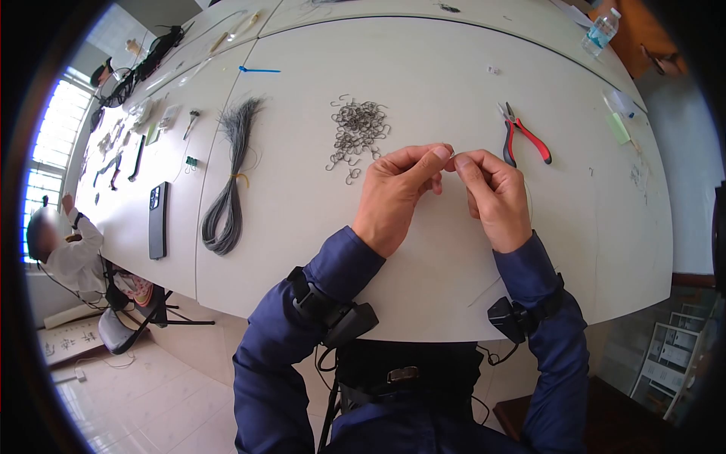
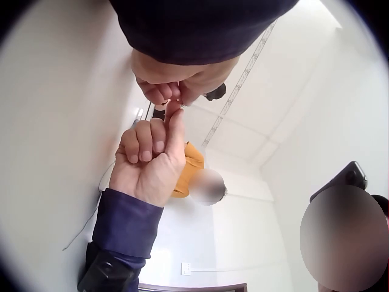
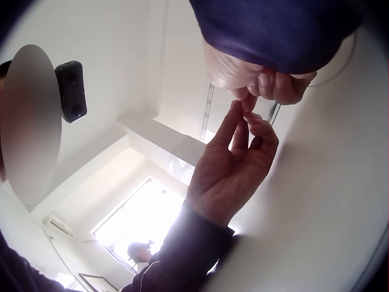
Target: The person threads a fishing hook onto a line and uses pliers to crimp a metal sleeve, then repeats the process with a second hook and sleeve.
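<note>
In the head view the left hand and the right hand meet, thumbs and forefingers pinched. A tiny shiny piece, apparently a hook, shows at the left fingertips. A thin pale line runs out beneath the right forearm and seems to come from the right fingers, whose grip covers its end. Behind the left hand lies a pile of small dark hooks. The left wrist view shows the right hand with its other fingers curled; in the right wrist view the left hand pinches at its fingertips.
Pliers with red and black handles lie beyond the right hand. Left on the table are a tied bundle of grey strands, a black phone and a blue strip. A bottle stands far right. Someone sits far left.
</note>
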Available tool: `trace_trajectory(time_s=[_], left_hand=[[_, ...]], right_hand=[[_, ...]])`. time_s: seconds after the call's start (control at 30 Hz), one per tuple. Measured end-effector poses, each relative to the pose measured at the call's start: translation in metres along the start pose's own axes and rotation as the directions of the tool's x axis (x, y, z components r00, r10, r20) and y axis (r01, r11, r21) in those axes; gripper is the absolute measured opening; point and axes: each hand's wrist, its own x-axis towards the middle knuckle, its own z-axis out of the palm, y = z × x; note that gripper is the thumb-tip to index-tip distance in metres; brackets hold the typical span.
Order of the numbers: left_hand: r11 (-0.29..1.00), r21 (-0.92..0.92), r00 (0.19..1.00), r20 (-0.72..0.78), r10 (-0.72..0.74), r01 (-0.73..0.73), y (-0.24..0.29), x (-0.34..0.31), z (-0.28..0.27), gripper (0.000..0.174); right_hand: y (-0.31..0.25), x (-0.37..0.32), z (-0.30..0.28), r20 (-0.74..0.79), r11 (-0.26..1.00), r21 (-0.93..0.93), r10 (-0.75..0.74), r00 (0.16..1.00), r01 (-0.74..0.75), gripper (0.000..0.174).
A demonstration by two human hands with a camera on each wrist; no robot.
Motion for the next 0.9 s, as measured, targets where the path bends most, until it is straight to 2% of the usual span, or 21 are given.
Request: trace_trajectory(time_s=[0.1, 0.3, 0.5, 0.8, 0.9], left_hand=[[0.999, -0.043, 1.000, 0.007, -0.008, 0.009, 0.002, -0.001, 0.002, 0.017], [1.000, -0.014, 1.000, 0.010, -0.026, 0.026, 0.002, -0.001, 0.001, 0.018], [0.999, 0.018, 0.999, -0.035, -0.029, 0.030, 0.001, -0.001, 0.003, 0.019], [0.993, 0.114, 0.998, -0.060, 0.009, -0.003, 0.001, -0.002, 0.002, 0.022], [0.990, 0.143, 0.998, -0.069, 0.009, 0.001, 0.003, -0.002, 0.003, 0.023]], right_hand=[[-0.003, -0.002, 0.002, -0.056, 0.998, 0.063, 0.028, 0.998, -0.025, 0.023], [-0.002, -0.001, 0.001, 0.017, 0.993, 0.105, 0.054, 0.998, -0.055, 0.023], [-0.001, 0.000, 0.002, 0.021, 0.994, 0.106, 0.030, 0.999, -0.032, 0.022], [-0.001, 0.000, 0.002, 0.017, 1.000, 0.028, 0.012, 1.000, -0.012, 0.022], [0.007, 0.002, 0.003, 0.004, 0.993, -0.067, -0.100, 0.995, 0.100, 0.021]])
